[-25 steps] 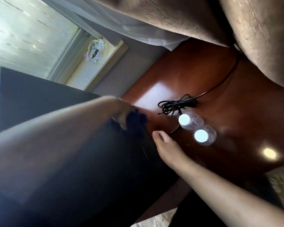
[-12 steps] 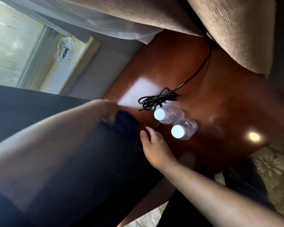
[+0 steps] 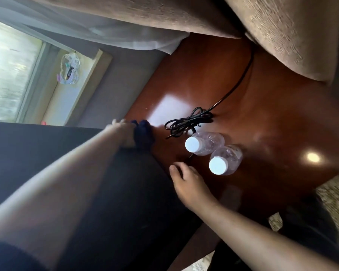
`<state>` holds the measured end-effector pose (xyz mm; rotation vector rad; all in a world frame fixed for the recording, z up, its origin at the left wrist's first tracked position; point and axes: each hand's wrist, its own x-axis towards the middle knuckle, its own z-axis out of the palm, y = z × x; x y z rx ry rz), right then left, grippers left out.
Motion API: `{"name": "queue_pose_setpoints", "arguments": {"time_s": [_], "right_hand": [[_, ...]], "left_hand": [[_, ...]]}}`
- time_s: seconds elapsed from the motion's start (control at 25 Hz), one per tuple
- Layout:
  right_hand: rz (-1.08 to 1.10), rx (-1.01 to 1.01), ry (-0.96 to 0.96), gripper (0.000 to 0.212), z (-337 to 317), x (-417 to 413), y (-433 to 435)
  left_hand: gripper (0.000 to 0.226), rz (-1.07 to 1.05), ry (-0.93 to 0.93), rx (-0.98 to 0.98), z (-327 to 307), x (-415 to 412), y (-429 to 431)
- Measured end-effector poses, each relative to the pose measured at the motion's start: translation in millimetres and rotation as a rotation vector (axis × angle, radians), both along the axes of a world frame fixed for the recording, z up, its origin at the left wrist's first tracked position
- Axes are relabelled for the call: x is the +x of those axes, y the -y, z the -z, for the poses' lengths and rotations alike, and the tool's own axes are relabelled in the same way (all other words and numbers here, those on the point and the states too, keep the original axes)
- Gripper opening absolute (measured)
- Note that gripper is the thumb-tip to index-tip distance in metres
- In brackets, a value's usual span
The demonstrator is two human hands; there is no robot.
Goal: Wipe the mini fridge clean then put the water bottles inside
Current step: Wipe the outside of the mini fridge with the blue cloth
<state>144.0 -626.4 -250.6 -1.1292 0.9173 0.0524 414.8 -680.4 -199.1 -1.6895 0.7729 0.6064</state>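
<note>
The black mini fridge (image 3: 37, 157) fills the left and lower middle of the view, seen from above. My left hand (image 3: 125, 133) holds a dark blue cloth (image 3: 143, 133) against the fridge's far top corner. My right hand (image 3: 188, 184) rests with fingers spread on the fridge's right edge, holding nothing. Two clear water bottles with white caps stand on the brown wooden table (image 3: 272, 118) just right of the fridge: one bottle (image 3: 204, 143) farther back, the other bottle (image 3: 225, 161) nearer. My right hand is a short way left of the nearer bottle.
A bundled black power cord (image 3: 186, 122) lies on the table behind the bottles and trails up under brown curtains (image 3: 282, 36). A windowsill (image 3: 72, 89) with a clear plastic packet (image 3: 70, 68) lies at left. Patterned carpet (image 3: 337, 192) shows at lower right.
My left hand has slid the cloth along the fridge's top toward its far corner. My right hand stays on the fridge's right edge. The camera view has shifted.
</note>
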Motion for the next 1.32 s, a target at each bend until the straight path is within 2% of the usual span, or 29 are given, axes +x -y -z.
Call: {"name": "queue_pose_setpoints", "arguments": {"time_s": [0.08,0.2,0.32,0.44,0.56,0.64,0.72,0.8,0.96,1.08,1.2,1.32], "right_hand": [[0.018,0.001,-0.014,0.040,3.9,-5.8,1.5],[0.024,0.021,-0.041,0.036,4.3,-9.2,2.0],[0.011,0.025,-0.032,0.036,2.6,-5.5,1.9],[-0.006,0.006,-0.029,0.035,1.6,-5.3,6.0],[-0.011,0.026,-0.062,0.035,4.5,-11.7,6.6],[-0.020,0.037,-0.084,0.035,8.4,-18.7,1.5],[-0.024,0.047,-0.128,0.036,14.6,-30.5,-6.4],[-0.055,0.036,-0.193,0.037,20.3,-47.1,-12.1],[-0.154,0.013,-0.216,0.036,25.2,-80.6,-15.8],[-0.272,-0.060,-0.227,0.031,18.2,-98.8,-8.7],[-0.377,-0.123,-0.235,0.030,8.7,-113.4,7.2],[-0.441,-0.147,-0.238,0.030,1.4,-127.4,21.2]], "left_hand": [[0.096,0.005,-0.094,-0.001,19.0,-31.1,-13.4],[0.083,0.008,-0.070,-0.124,27.0,-49.4,-26.0],[0.078,0.058,0.017,-0.189,12.3,-31.5,-25.1],[0.067,0.086,0.182,-0.267,-9.7,5.7,-16.3],[0.064,0.092,0.223,-0.289,-20.3,24.2,-7.3],[0.066,0.074,0.121,-0.234,-10.1,11.2,-3.2],[0.080,-0.016,-0.031,-0.088,15.9,-8.6,-6.2],[0.089,-0.047,-0.105,0.003,34.7,-33.8,-14.4],[0.074,0.032,-0.203,0.135,35.8,-83.9,-27.5],[0.091,0.040,-0.215,0.124,23.7,-114.4,-42.3],[0.080,0.029,-0.279,0.056,8.1,-162.9,-62.7],[0.075,0.105,-0.375,0.067,-0.5,-213.0,-83.8]]}}
